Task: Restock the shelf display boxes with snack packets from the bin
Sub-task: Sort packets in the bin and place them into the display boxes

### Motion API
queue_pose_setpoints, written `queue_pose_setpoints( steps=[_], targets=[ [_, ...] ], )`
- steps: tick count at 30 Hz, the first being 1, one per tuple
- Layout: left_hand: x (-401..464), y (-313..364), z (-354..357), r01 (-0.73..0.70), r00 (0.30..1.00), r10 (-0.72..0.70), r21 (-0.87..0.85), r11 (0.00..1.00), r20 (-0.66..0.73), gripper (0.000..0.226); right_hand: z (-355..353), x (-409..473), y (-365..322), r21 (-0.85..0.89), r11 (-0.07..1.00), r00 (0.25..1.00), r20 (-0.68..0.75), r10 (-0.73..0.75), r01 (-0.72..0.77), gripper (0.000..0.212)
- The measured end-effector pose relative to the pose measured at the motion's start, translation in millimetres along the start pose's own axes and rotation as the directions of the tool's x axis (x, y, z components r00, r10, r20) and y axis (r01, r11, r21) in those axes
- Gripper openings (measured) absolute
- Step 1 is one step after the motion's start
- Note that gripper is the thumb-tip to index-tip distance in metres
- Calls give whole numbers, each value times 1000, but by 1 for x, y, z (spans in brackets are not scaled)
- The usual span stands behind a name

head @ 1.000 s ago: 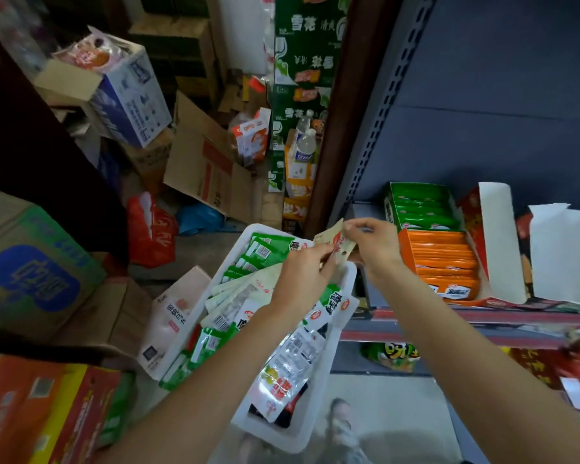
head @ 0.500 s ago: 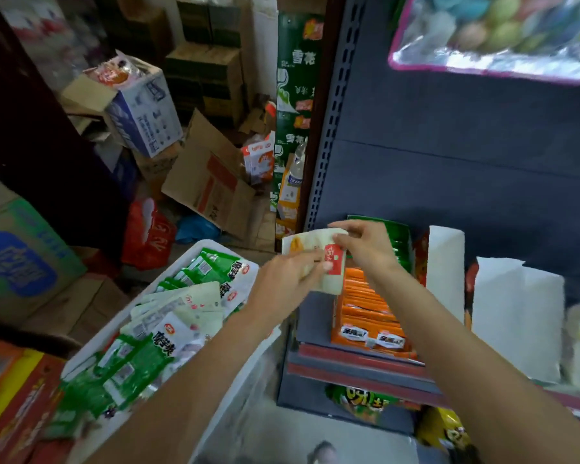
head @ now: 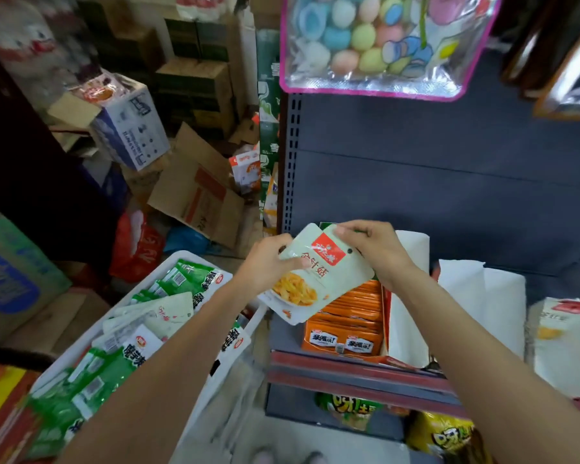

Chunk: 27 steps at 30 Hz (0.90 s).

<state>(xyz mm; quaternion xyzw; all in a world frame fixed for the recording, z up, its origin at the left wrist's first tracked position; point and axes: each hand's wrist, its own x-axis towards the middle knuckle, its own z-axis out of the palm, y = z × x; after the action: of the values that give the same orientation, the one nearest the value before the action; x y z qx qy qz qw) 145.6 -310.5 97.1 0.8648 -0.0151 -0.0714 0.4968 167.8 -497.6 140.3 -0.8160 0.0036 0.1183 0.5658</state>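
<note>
Both hands hold one pale green snack packet [head: 318,272] in front of the shelf, above the left end of the display box [head: 387,316]. The left hand [head: 268,259] pinches the packet's left edge, thumb on the printed face and fingers curled behind it. The right hand [head: 377,251] grips the top right corner, its fingers bent over the upper edge. The packet is tilted, its red label near the top and a picture of yellow food low on its face; its lower corner overlaps the orange packets [head: 345,316] standing in a row inside the display box. That box sits on the shelf [head: 349,366], with a white flap [head: 411,296] raised at its right side and a second white flap [head: 479,303] just beyond it.

Below the left forearm is the white bin [head: 168,279], holding a loose heap of green packets [head: 91,373] and several pale ones. It stands to the left of the shelf, near cardboard boxes [head: 195,195] lying on the floor. A clear bag of pastel balls [head: 379,41] with a pink border hangs above the shelf against the dark back panel. Yellow and green bags [head: 442,437] lie on the lower level under the shelf edge.
</note>
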Motion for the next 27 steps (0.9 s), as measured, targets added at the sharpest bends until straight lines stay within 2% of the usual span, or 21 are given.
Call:
queue_pose_setpoints(
  steps=[3, 5, 7, 9, 11, 13, 15, 17, 20, 22, 25, 26, 27],
  targets=[
    [3, -3, -2, 20, 996, -36, -202, 979, -76, 22, -9, -4, 4, -28, 997, 995, 76, 69, -67, 16],
    [8, -4, -3, 10, 991, -45, -265, 964, -127, 21, -12, -6, 10, -13, 996, 993, 75, 86, -85, 12],
    [13, -3, -2, 8, 961, -78, -255, 967, -266, 20, -15, -7, 13, 10, 996, 996, -7, 87, -87, 11],
    [15, 1, 2, 38, 883, -129, -205, 978, -452, 22, -21, -8, 15, -19, 997, 990, -121, 76, -79, 13],
    [16, 10, 14, 22, 837, -59, -74, 997, -544, 23, -28, -9, 13, -13, 998, 977, -207, 56, -60, 15],
    [17, 27, 35, -72, 880, 67, 8, 997, -471, 28, -35, -9, 10, 41, 998, 973, -226, 52, -43, 16],
    [19, 47, 60, -182, 928, 203, 96, 979, -313, 31, -43, -7, 9, 87, 995, 972, -224, 69, -50, 20],
    [20, 67, 82, -279, 939, 307, 181, 943, -153, 31, -55, -7, 11, 114, 992, 970, -232, 74, -48, 23],
    [18, 87, 108, -334, 940, 340, 125, 934, -30, 52, -83, -12, 16, 166, 986, 968, -241, 72, -32, 24],
    [19, 98, 125, -346, 930, 362, 172, 922, -70, 56, -107, -17, 17, 243, 970, 978, -199, 61, -11, 25],
    [21, 120, 148, -310, 873, 420, 386, 869, -246, 38, -145, -21, 23, 322, 947, 993, -107, 50, -13, 36],
    [21, 127, 154, -300, 865, 403, 335, 893, -298, 33, -157, -24, 26, 299, 954, 995, -92, 40, -11, 41],
    [19, 135, 158, -298, 874, 345, 182, 937, -342, 29, -168, -26, 30, 239, 971, 996, -93, 12, 11, 42]
  ],
)
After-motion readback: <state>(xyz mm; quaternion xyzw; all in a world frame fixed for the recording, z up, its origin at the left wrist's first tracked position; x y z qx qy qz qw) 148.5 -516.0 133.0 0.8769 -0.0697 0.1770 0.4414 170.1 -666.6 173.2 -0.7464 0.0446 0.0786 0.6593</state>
